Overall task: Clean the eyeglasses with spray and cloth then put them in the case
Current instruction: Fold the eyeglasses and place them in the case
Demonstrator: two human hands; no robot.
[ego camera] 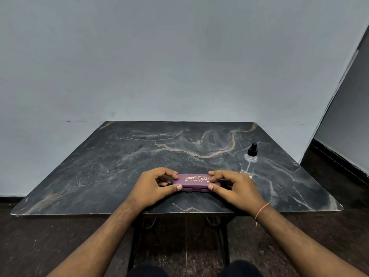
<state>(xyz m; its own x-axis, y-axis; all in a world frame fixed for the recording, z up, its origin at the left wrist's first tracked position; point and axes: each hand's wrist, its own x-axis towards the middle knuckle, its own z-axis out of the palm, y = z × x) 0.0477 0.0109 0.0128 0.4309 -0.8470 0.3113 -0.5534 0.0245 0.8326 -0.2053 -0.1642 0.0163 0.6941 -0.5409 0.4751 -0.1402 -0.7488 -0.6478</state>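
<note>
L hand (154, 183) grips the left end of the glasses case (196, 180): fingers curled over the far edge, thumb tip pressed on the near edge. R hand (232, 185) mirrors it on the right end, fingers bent over the top/far side, thumb at the near edge by the hinge tabs. Both hold the case narrow, pinch-style, w/ palms off to the sides.

Case is purple, closed, lying flat on the table (111, 168), near the front edge and roughly centred between the forearms. Gold lettering on the lid reads "PRINCE OPTICALS / ROURKELA". Eyeglasses and cloth not seen; can't tell what's inside the case.

R wrist wears a thin orange thread band (261, 210).

Spray bottle (249, 160) stands upright just behind and to the right of the R hand, clear body w/ black pump top, its base partly hidden by the R hand's knuckles. It sits close to the fingers of that hand but apart from the case.

Table top is dark marble-look w/ pale and tan veins, rounded corners, on a black metal frame (222, 236) seen below the front edge. Far edge of the table sits against a plain grey-blue wall (179, 56). Dark floor (50, 236) around; dark skirting strip (339, 158) at right. Person's knees (241, 268), dark-clothed, show at the bottom edge.
</note>
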